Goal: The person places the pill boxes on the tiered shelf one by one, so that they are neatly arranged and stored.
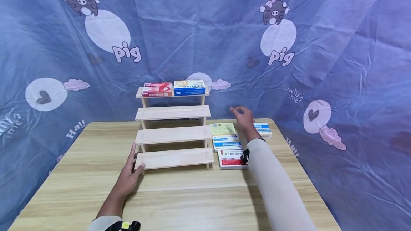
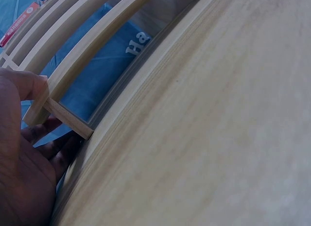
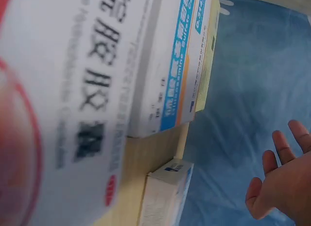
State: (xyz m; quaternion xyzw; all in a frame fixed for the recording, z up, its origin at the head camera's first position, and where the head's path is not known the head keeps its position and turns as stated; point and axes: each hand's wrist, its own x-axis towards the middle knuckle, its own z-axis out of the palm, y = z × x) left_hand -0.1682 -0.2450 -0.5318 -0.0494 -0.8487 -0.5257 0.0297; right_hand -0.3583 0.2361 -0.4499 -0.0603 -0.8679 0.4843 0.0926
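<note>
A stepped wooden display rack [image 1: 173, 135] stands on the table. My left hand [image 1: 129, 177] holds the left end of its lowest shelf [image 1: 174, 158], and the left wrist view shows the thumb [image 2: 33, 83] on the board with the other fingers around the end leg. Above the far right part of the table hovers my right hand [image 1: 244, 117], with nothing in it; its fingers look loosely spread in the right wrist view. Below and left of it lie a green-yellow box [image 1: 222, 128], a blue-and-white medicine box [image 1: 226, 143] and a red-and-white medicine box [image 1: 230, 159].
On the top shelf sit a red medicine box [image 1: 157, 89] and a blue-and-white vitamin D box [image 1: 189, 87]. Another blue-and-white box [image 1: 264, 130] lies near the table's back right corner. A blue patterned curtain [image 1: 199, 27] hangs right behind the table [image 1: 179, 202].
</note>
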